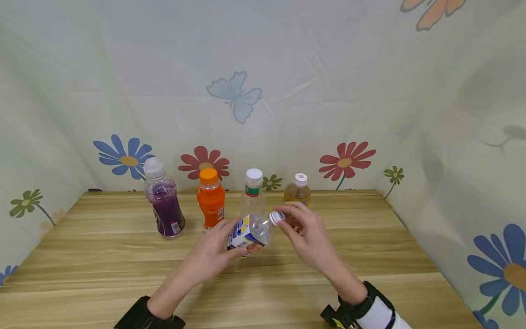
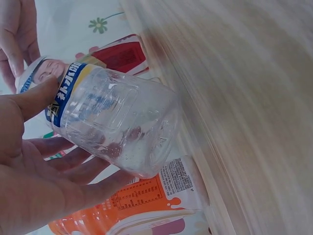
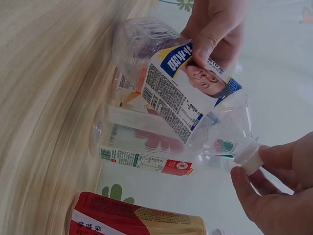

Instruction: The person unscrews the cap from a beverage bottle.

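Left hand (image 1: 215,247) grips the clear bottle (image 1: 249,232) around its label, tilted above the counter (image 1: 370,246); right hand (image 1: 309,234) pinches the white cap (image 1: 276,216) at the neck. Recommended: steady the thin plastic without crushing it, turn the cap squarely, and avoid knocking the orange bottle (image 1: 210,200) behind.

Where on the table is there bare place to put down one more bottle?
Bare table lies right of the amber bottle and right hand, and left of the purple bottle. The middle is crowded: orange bottle and standing clear bottle behind the held bottle and left hand.
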`<state>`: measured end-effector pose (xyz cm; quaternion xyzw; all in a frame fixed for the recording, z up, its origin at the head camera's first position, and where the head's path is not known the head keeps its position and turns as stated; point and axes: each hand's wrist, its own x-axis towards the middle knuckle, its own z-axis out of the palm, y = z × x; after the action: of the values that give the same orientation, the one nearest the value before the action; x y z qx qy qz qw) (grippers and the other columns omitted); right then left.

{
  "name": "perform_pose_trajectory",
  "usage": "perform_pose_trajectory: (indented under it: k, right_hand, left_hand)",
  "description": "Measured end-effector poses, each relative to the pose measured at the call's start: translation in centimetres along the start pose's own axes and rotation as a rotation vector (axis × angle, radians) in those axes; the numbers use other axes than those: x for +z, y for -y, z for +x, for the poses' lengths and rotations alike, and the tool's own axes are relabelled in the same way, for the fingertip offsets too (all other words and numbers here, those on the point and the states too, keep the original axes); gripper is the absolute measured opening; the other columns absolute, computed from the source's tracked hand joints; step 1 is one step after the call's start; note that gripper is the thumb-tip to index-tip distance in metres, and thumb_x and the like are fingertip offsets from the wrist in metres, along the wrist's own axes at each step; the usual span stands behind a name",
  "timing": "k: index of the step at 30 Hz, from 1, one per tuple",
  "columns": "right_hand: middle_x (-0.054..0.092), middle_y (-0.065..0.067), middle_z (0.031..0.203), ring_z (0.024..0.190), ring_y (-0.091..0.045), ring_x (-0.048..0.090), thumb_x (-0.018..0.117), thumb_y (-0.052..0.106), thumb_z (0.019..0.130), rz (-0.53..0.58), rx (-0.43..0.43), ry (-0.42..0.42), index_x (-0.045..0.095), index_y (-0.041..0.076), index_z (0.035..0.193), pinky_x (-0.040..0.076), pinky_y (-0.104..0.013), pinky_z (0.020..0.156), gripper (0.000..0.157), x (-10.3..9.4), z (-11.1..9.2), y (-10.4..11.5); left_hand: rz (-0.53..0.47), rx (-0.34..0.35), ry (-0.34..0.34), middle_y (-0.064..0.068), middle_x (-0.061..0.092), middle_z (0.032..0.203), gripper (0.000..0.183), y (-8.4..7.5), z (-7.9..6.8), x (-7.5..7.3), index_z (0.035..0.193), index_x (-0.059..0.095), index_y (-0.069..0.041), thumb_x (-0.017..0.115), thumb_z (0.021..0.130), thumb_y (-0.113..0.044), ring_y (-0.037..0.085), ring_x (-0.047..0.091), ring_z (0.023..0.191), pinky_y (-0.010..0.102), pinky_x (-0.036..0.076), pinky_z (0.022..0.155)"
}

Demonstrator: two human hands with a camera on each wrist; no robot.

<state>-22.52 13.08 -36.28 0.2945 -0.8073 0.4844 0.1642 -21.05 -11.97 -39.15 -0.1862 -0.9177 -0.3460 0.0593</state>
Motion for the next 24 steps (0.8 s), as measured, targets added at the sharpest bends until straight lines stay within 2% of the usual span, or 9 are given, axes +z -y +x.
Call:
perform_pose_trajectory:
  k: [12,16,24]
  right_hand:
    - [0.067,-0.01,0.123,0.091,-0.017,0.07,0.074,-0.005,0.091,0.04,-0.008,-0.023,0.068,0.004,0.128,0.06,-0.029,0.073,0.038,-0.05,-0.01,0.03]
    - [0.069,-0.006,0.114,0.086,-0.016,0.069,0.078,0.003,0.09,0.033,0.029,-0.028,0.066,0.004,0.129,0.06,-0.03,0.071,0.041,-0.05,-0.13,0.05]
    - [0.064,-0.003,0.098,0.085,-0.019,0.06,0.075,0.018,0.096,-0.028,0.148,-0.093,0.067,0.005,0.118,0.058,-0.032,0.069,0.027,0.15,-0.07,0.15]
  left_hand:
    - [-0.028,-0.009,0.016,0.007,0.059,0.134,0.065,-0.31,0.01,-0.04,0.15,0.05,-0.008,0.076,0.095,-0.03,0.024,0.058,0.114,0.053,0.048,0.1]
    - [-0.033,-0.002,0.009,0.006,0.06,0.131,0.065,-0.26,0.04,0.03,0.15,0.051,-0.009,0.078,0.093,-0.029,0.023,0.058,0.112,0.051,0.048,0.099]
    - [-0.036,0.004,-0.001,0.009,0.06,0.132,0.068,-0.32,0.04,0.26,0.149,0.052,-0.007,0.081,0.091,-0.027,0.023,0.057,0.112,0.049,0.049,0.099]
